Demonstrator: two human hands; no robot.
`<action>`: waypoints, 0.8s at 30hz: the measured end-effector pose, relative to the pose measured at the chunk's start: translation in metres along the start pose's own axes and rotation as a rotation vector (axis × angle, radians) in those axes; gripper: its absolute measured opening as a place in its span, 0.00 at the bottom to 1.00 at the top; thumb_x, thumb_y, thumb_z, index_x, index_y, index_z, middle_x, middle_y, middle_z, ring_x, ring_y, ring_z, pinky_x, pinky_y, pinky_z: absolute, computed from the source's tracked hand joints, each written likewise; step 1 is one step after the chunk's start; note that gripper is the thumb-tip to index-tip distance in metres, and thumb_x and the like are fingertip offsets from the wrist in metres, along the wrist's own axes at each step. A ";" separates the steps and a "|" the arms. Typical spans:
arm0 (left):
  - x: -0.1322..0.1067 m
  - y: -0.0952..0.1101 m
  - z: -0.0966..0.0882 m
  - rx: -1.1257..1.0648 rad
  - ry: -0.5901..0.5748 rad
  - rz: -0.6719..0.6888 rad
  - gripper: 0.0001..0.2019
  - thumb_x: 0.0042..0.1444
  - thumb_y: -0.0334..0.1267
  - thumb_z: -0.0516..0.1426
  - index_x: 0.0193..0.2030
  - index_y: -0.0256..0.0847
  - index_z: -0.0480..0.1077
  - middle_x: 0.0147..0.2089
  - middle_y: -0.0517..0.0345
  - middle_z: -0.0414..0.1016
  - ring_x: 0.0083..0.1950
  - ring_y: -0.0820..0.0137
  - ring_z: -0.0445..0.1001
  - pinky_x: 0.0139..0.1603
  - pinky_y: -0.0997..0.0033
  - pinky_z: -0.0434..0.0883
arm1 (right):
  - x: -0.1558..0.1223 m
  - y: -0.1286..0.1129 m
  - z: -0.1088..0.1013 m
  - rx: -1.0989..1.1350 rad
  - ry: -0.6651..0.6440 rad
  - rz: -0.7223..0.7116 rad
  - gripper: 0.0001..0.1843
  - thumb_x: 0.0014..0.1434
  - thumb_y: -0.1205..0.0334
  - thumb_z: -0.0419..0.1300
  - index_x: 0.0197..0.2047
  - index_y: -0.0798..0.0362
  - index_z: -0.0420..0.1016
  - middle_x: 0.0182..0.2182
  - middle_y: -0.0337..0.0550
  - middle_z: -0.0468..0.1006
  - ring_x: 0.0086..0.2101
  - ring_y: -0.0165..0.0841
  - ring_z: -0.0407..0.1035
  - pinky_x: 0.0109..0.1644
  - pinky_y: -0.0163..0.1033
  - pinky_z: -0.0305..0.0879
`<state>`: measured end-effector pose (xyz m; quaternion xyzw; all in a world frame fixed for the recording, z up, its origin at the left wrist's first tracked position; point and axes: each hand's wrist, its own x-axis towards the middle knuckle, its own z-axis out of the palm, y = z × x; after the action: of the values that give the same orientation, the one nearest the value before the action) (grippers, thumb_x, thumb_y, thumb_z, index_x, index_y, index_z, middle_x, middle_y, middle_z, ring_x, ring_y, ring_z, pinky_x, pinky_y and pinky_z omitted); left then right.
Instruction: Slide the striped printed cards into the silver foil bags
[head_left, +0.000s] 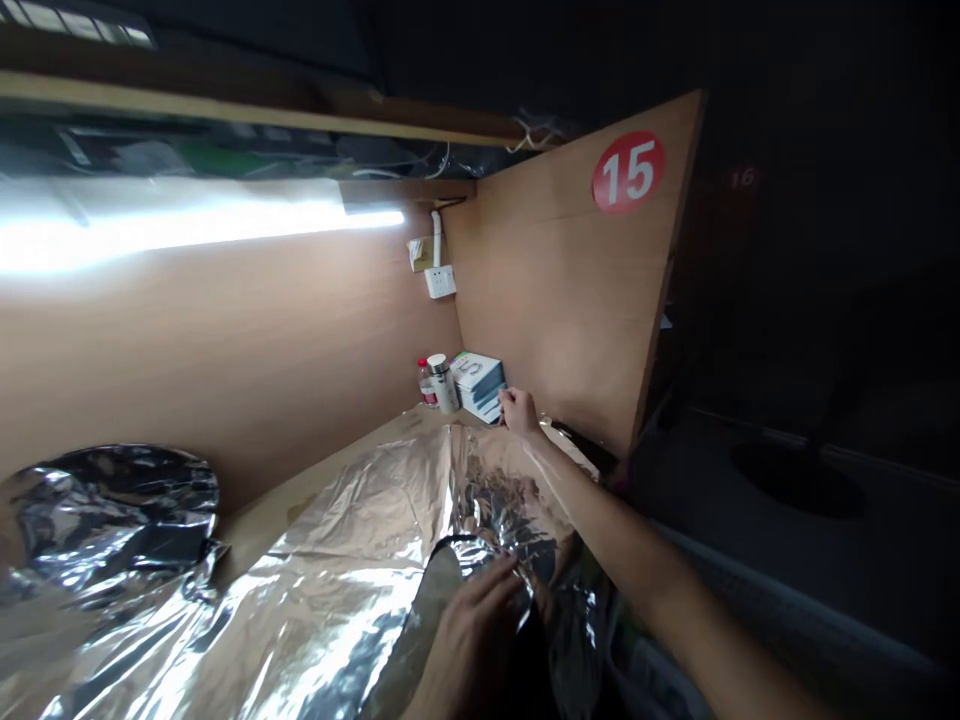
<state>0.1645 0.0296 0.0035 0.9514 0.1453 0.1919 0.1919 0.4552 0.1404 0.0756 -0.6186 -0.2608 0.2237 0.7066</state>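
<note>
Left hand (474,640) clamped on at six o'clock, fingers curled over and pinching a gathered fold of a wide, crinkled silver aluminium foil sheet (337,560), which sprawls across a pale wooden desk (259,535) from seven o'clock towards the centre! Meanwhile the right hand (519,410) stretches out on a long bare forearm (622,530) from four o'clock, fingers loosely bent, right up at the corner of a stack of blue-and-white booklets (478,385). Is it touching? Too close to call from this angle, and whether that hand is gripping anything can't be told either. That foil looks feather-light and floppy, slick on its shiny face, and quick to crease or tear, so the gathered fold or a long edge looks like the safest place to hold it, with the hands spread well apart. A second rounded, crumpled silver foil mass (112,520) bulges at eight o'clock, with a clear plastic bottle with a red cap (427,385) and a metal tumbler with a white lid (443,385) standing just beside the booklets. Up at one o'clock, a tan wooden partition (562,270) carries a red round sticker reading 15 (628,171). Hard to make out: the left thumb, the foil's near edge, cut off at the bottom of the frame, and a dark shape beneath the foil at six o'clock.
</note>
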 end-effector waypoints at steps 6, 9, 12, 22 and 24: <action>0.107 -0.041 0.031 0.336 -0.191 0.017 0.28 0.71 0.49 0.53 0.75 0.47 0.61 0.77 0.46 0.58 0.78 0.44 0.53 0.73 0.31 0.58 | -0.095 0.067 -0.141 -0.082 0.319 -0.050 0.26 0.66 0.37 0.57 0.28 0.48 0.64 0.21 0.34 0.64 0.29 0.32 0.60 0.35 0.36 0.61; 0.119 -0.087 0.036 0.358 -0.212 -0.037 0.29 0.71 0.49 0.52 0.75 0.43 0.61 0.78 0.41 0.55 0.80 0.41 0.48 0.74 0.30 0.54 | -0.153 0.100 -0.186 -0.077 0.395 0.032 0.28 0.58 0.30 0.60 0.29 0.47 0.65 0.22 0.36 0.68 0.29 0.35 0.64 0.33 0.37 0.62; 0.124 -0.118 0.036 0.382 -0.231 -0.042 0.31 0.70 0.51 0.53 0.76 0.44 0.59 0.79 0.45 0.53 0.80 0.42 0.45 0.76 0.34 0.52 | -0.199 0.130 -0.193 0.017 0.307 0.155 0.30 0.55 0.26 0.61 0.31 0.48 0.71 0.23 0.39 0.74 0.28 0.37 0.70 0.31 0.39 0.66; 0.089 -0.009 -0.003 0.112 -0.147 0.179 0.34 0.63 0.59 0.59 0.71 0.44 0.66 0.71 0.44 0.70 0.67 0.52 0.73 0.64 0.52 0.75 | -0.218 0.089 -0.212 0.331 0.118 0.246 0.23 0.51 0.42 0.75 0.29 0.52 0.76 0.21 0.35 0.74 0.23 0.30 0.66 0.29 0.35 0.65; 0.059 0.035 0.007 0.102 -0.154 0.368 0.46 0.49 0.66 0.67 0.71 0.44 0.65 0.69 0.41 0.71 0.65 0.44 0.72 0.60 0.45 0.77 | -0.221 0.068 -0.209 0.364 0.155 0.238 0.22 0.51 0.42 0.75 0.31 0.52 0.77 0.22 0.37 0.76 0.23 0.31 0.68 0.30 0.36 0.66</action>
<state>0.2263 0.0173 0.0306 0.9823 -0.0367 0.1426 0.1159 0.4217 -0.1505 -0.0327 -0.5229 -0.0861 0.3007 0.7930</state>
